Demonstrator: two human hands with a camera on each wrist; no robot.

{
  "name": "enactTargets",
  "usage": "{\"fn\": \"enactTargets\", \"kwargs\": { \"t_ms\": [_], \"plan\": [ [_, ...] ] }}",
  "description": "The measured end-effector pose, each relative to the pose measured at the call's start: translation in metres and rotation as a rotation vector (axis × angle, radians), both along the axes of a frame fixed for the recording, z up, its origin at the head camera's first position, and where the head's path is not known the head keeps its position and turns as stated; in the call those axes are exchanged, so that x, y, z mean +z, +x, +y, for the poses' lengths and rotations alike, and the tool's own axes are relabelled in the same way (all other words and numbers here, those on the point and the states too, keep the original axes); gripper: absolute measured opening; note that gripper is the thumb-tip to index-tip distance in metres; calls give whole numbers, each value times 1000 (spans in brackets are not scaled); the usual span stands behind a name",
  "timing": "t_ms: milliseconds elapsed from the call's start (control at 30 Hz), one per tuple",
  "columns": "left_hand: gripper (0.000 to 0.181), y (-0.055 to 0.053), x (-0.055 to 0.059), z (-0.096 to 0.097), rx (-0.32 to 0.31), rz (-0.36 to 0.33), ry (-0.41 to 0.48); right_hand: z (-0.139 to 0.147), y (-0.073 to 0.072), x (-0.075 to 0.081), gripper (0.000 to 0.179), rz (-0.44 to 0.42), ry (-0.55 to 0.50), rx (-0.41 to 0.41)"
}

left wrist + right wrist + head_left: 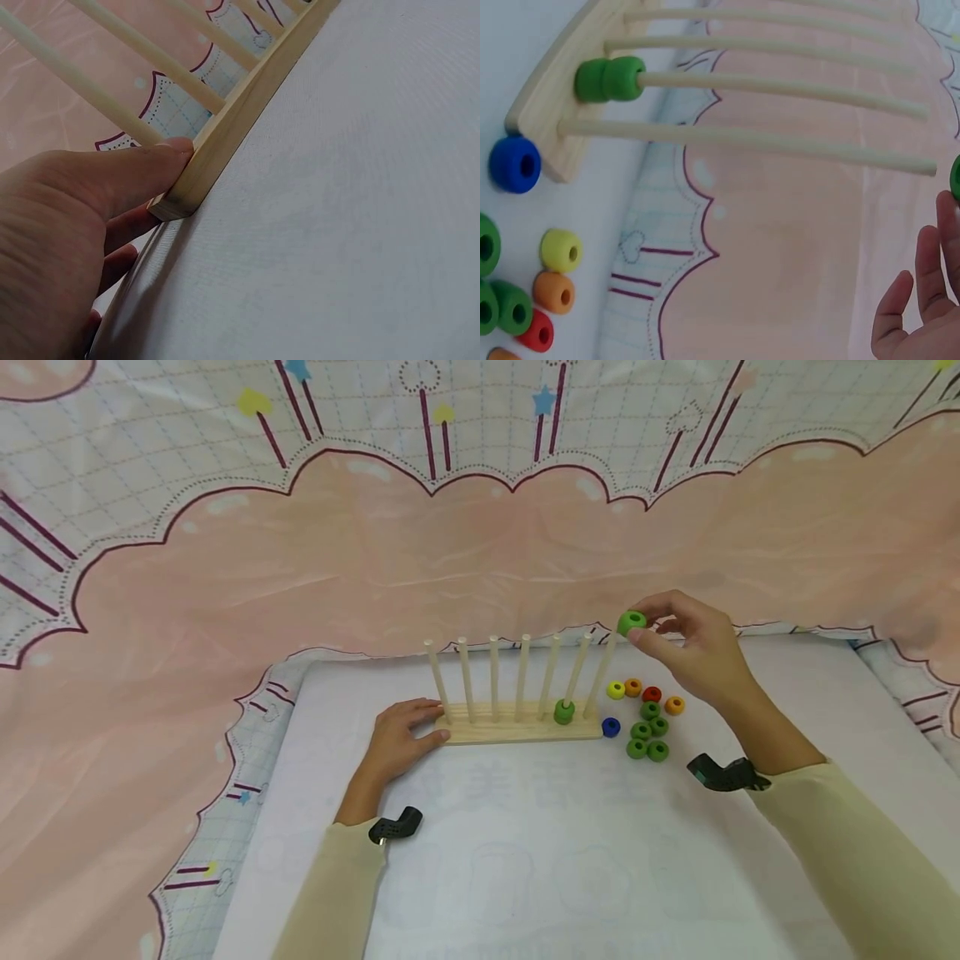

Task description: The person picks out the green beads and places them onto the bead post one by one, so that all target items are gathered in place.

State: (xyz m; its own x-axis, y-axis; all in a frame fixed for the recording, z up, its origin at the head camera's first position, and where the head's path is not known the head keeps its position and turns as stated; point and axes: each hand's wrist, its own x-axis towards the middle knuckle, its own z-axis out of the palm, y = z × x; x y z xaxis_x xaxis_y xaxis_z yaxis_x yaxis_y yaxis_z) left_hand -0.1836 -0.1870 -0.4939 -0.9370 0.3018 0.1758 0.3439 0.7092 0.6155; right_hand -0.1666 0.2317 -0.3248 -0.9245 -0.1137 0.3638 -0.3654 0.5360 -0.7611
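Observation:
A wooden peg rack (517, 733) with several upright rods stands on the white table. My left hand (397, 739) grips its left end, thumb on the front top edge and fingers round the end. Between thumb and fingers, my right hand (697, 647) pinches a green bead (631, 623) up near the top of the rightmost rod (780, 142). The bead sits just right of that rod's tip, mostly cut off in the right wrist view. Two stacked green beads (611, 79) sit at the foot of the second rod from the right.
Loose beads lie right of the rack: a blue bead (611, 727) by its corner, a yellow bead (616, 690), a red bead (652, 694), two orange ones and several green beads (641, 731). A patterned pink cloth (450, 560) hangs behind the table.

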Motion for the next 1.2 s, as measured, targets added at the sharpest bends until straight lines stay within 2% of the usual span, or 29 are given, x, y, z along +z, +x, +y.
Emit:
{"fn": "enactTargets", "kwargs": {
  "t_ms": [200,533,800,1000,1200],
  "plan": [
    [46,1,0,0,0,3,-1,-14,-5,3,28,0,-7,37],
    [45,2,0,1,5,1,4,-29,-15,-4,24,-19,-20,117],
    [46,1,2,2,2,-16,5,-31,-17,-10,22,-71,-15,128],
    [46,1,3,2,-1,5,-6,-31,-16,-15,23,-110,-19,133],
    [46,1,1,1,2,-4,0,-31,-14,-18,26,-142,-31,122]
  ]
}}
